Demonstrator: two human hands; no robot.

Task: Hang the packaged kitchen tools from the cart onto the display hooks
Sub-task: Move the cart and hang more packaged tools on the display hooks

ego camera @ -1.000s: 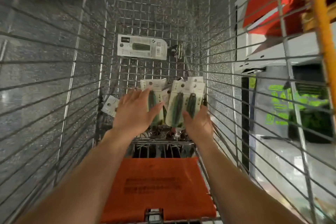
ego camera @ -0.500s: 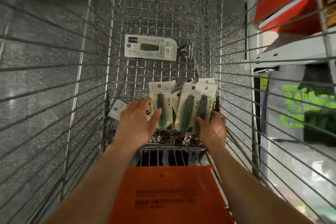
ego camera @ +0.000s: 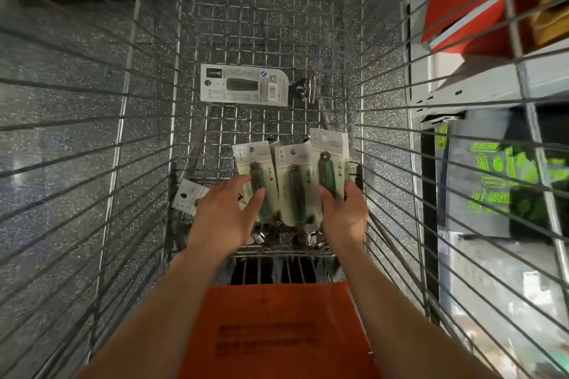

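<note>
Against the near end of the cart (ego camera: 124, 95), one stray pack (ego camera: 186, 195) lies leftmost. The left hand (ego camera: 226, 218), grip open and flat, touches three fanned packs (ego camera: 295, 169). The right hand (ego camera: 343, 215) pinches the rightmost. A fifth pack (ego camera: 244, 88) lies mid-cart. The cards look light, stiff and slick, probably best held low, leaving the hang-holes free.

Cart (ego camera: 123, 120) open from above; wire walls close off both sides. Bare wire floor lies free between the lone package (ego camera: 243, 84) at far middle and the three packages (ego camera: 295, 188) at the near end. Orange flap (ego camera: 277, 332) covers the near edge. Right hand (ego camera: 345, 215) sits just beside the right wall, with little room there.
</note>
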